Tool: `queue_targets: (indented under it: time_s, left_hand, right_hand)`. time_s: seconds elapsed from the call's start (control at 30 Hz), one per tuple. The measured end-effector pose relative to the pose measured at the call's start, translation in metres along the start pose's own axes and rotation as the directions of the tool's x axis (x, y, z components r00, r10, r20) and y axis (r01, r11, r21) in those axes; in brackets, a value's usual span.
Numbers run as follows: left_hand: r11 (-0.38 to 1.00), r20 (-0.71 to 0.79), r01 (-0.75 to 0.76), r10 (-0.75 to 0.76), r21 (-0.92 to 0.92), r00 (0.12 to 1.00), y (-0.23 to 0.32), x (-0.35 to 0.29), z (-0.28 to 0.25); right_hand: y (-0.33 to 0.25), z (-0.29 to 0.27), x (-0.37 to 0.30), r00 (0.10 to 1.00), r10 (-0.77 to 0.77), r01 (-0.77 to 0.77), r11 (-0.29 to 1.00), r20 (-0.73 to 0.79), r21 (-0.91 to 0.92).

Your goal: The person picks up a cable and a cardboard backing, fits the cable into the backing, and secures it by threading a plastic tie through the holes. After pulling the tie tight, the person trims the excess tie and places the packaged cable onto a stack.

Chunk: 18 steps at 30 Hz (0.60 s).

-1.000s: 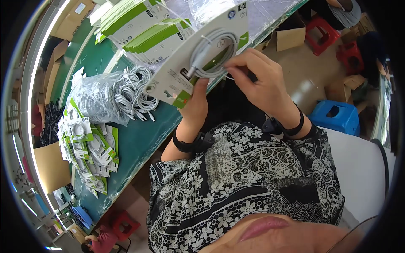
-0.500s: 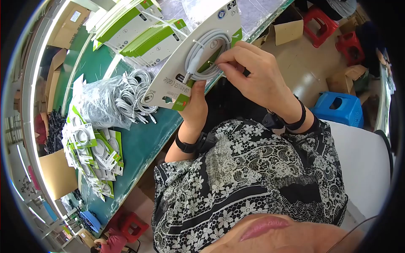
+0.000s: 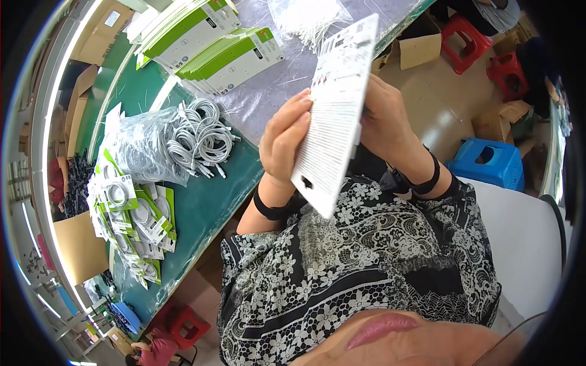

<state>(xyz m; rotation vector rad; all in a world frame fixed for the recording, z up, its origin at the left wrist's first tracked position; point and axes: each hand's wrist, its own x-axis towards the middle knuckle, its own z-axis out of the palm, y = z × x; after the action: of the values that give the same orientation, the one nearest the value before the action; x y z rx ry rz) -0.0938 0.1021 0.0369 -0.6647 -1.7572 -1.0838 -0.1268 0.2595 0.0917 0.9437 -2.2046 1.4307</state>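
Note:
I hold up a white packaging card [image 3: 329, 134], its back covered in fine print and tilted toward me. A small cut-out hole shows near its lower end. My left hand [image 3: 285, 137] grips the card by its left edge, fingers on the printed back. My right hand [image 3: 390, 119] is on the card's far side, to the right; its fingers are hidden behind the card, and so is the coiled cable on that side. On the table to the left lie a heap of loose grey-white cables [image 3: 201, 137] and a pile of carded cables [image 3: 140, 219].
Stacks of green-and-white cards [image 3: 238, 61] stand at the back of the green-topped table [image 3: 207, 207]. A clear bag of white ties [image 3: 311, 18] lies beyond my hands. A blue stool [image 3: 488, 161], red stools [image 3: 465, 43] and an open carton [image 3: 420, 52] are on the right.
The card has turned over from its cable side to its printed back and moved to the right. My left fingers have come onto the back; my right fingers have gone behind the card.

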Motion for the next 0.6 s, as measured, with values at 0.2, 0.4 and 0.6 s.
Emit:
queue_targets:
  time_s: [0.2,0.4,0.6]
  left_hand:
    - [0.998,0.020,-0.011,0.010,0.056,1.000,-0.003,-0.002,0.002]
    - [0.954,0.000,0.298,-0.298,0.032,0.955,0.003,-0.007,0.003]
    - [0.798,-0.016,0.554,-0.573,-0.237,0.819,0.009,-0.009,0.009]
  right_hand:
    - [0.005,0.009,-0.006,0.996,0.076,-0.076,0.997,-0.048,0.008]
    - [0.004,0.009,-0.001,1.000,0.013,-0.012,0.996,0.011,-0.086]
    - [0.016,0.016,0.001,0.996,-0.087,0.088,0.992,0.005,-0.089]
